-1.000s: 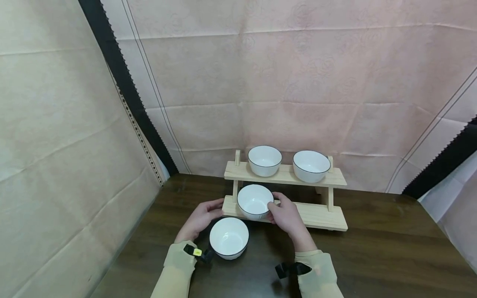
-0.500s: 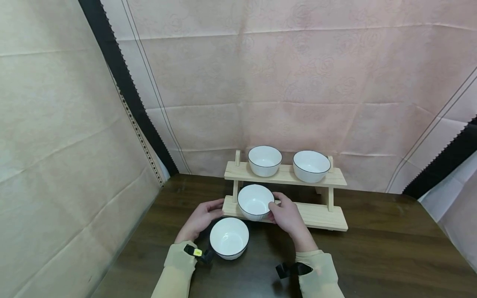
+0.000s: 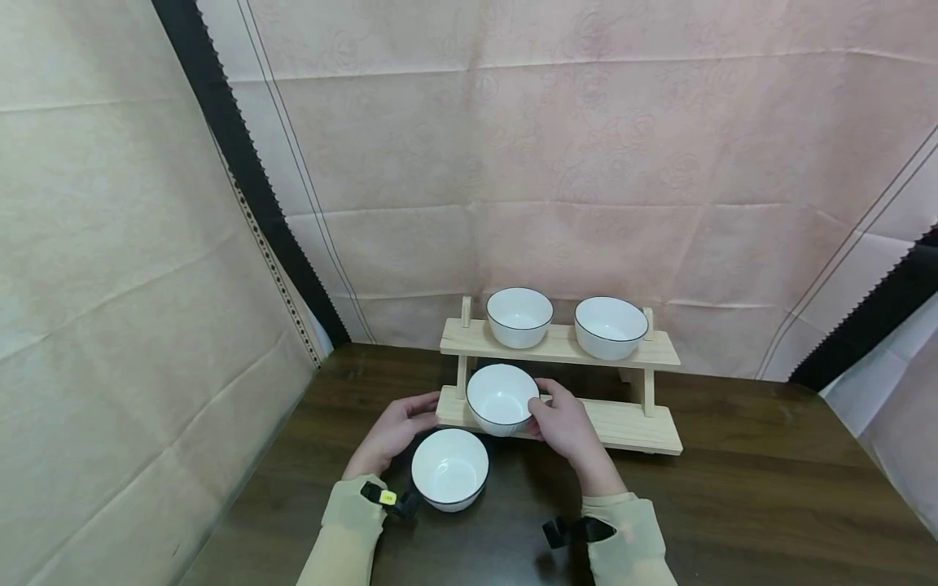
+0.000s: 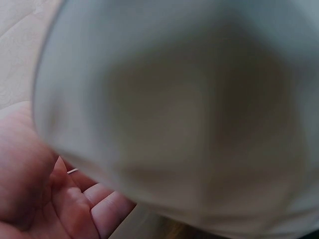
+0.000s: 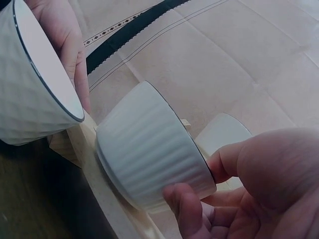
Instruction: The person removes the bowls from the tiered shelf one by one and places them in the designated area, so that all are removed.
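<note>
I pinch the right side of a white bowl (image 3: 501, 395) with my right hand (image 3: 563, 425), at the left part of the lower shelf (image 3: 626, 423); my left hand (image 3: 396, 427), fingers loosely extended, lies at that shelf's left end; a second bowl (image 3: 449, 468) sits nearer, a third bowl (image 3: 519, 316) and fourth bowl (image 3: 611, 325) on the far upper shelf (image 3: 561, 346)

Screened off like a booth, whether in a home or a studio unclear: creased pale cloth (image 3: 557, 163) with black bands (image 3: 252, 171) hangs around a dark wood-grain worktop (image 3: 755, 456)
</note>
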The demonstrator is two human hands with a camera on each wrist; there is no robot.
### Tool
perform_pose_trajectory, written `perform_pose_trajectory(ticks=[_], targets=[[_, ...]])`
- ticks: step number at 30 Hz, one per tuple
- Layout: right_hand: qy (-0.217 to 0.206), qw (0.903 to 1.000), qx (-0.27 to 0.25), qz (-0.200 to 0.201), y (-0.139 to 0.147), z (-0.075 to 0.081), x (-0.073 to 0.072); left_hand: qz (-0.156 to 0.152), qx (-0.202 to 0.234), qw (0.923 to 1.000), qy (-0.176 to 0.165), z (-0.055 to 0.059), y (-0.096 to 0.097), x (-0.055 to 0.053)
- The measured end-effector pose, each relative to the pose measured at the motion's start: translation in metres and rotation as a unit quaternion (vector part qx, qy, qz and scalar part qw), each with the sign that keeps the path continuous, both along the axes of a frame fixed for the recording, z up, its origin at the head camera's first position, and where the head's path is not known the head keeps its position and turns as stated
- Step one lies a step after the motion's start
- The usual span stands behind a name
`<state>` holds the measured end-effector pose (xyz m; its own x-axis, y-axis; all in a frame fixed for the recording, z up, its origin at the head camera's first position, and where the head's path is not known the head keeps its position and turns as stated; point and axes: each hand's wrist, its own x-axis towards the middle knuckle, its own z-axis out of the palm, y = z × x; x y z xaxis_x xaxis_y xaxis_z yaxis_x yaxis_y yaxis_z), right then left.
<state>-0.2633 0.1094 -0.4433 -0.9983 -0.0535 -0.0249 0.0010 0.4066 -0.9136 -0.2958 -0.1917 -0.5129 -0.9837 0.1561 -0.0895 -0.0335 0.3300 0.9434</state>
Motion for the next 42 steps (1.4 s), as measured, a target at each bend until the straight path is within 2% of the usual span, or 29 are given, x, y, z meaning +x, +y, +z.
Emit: perform_pose_trajectory(ticks=[20,42], targets=[[-0.007,0.9999,0.007,0.011,0.008,0.005,0.006,-0.003,-0.002,1.0,0.004,0.001,0.001,0.0],[-0.016,0.9993,0.013,0.032,0.017,0.003,0.011,-0.001,-0.003,1.0,0.002,0.0,0.001,-0.001]])
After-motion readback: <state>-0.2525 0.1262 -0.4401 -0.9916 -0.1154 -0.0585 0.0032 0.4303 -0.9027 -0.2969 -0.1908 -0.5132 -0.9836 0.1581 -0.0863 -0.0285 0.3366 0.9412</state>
